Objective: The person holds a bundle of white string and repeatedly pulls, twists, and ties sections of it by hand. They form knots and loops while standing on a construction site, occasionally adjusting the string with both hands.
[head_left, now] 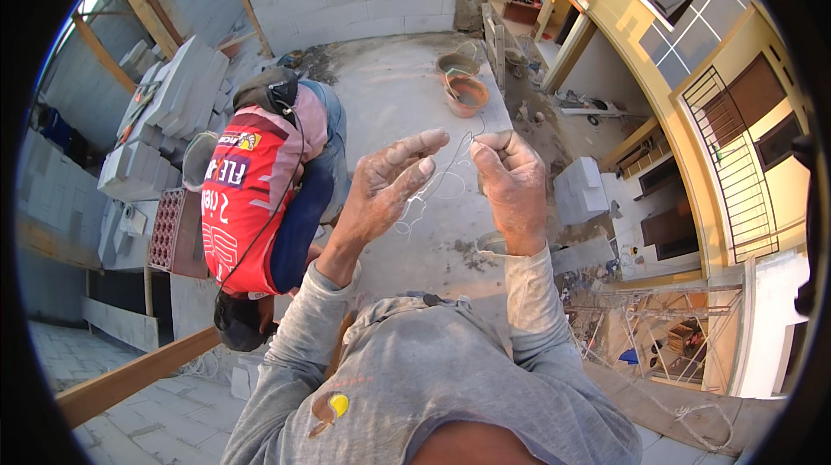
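Observation:
My right hand (512,184) is closed, thumb and forefinger pinching a thin, tangled string (421,198). Dark and whitish strands of it loop loosely in the gap between my two hands, and a thin curl rises above the right fingertips. Opposite, my left hand (385,188) has its fingers stretched out and its thumb apart from them, close to the loops. Whether a strand touches the left fingers is too fine to tell. Both hands look dusty and are raised in front of my chest, above a grey concrete floor (381,76).
A co-worker in a red vest (251,197) bends over close at my left, beside stacked pale blocks (173,102). Two buckets (467,96) stand ahead near the slab's right edge. Beyond that edge are a lower level, a white block stack (580,191) and a yellow building (718,128). A wooden beam (143,377) crosses lower left.

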Motion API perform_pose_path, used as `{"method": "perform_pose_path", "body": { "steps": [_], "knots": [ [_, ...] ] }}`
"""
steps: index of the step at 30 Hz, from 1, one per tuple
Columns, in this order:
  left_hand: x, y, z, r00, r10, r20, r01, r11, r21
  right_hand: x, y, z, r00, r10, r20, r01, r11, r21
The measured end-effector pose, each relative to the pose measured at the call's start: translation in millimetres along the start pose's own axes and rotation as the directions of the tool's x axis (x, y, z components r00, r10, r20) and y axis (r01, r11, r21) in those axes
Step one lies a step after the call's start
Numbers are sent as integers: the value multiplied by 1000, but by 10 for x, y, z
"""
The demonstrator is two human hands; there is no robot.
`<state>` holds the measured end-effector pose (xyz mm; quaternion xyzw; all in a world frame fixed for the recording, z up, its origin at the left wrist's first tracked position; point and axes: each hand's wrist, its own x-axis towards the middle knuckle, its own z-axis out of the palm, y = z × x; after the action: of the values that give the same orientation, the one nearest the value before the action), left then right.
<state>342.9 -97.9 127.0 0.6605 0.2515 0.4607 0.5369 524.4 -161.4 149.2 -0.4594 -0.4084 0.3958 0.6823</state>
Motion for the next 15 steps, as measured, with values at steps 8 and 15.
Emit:
{"method": "perform_pose_path", "body": {
  "steps": [8, 15],
  "knots": [
    [65, 264, 86, 951, -228, 208, 247, 966, -69, -136, -185, -62, 979, -90, 184, 130, 967, -220],
    [-42, 404, 84, 966, -237, 105, 243, 969, -51, -226, -187, -125, 933, -276, 231, 359, 770, -528]
  ]
}}
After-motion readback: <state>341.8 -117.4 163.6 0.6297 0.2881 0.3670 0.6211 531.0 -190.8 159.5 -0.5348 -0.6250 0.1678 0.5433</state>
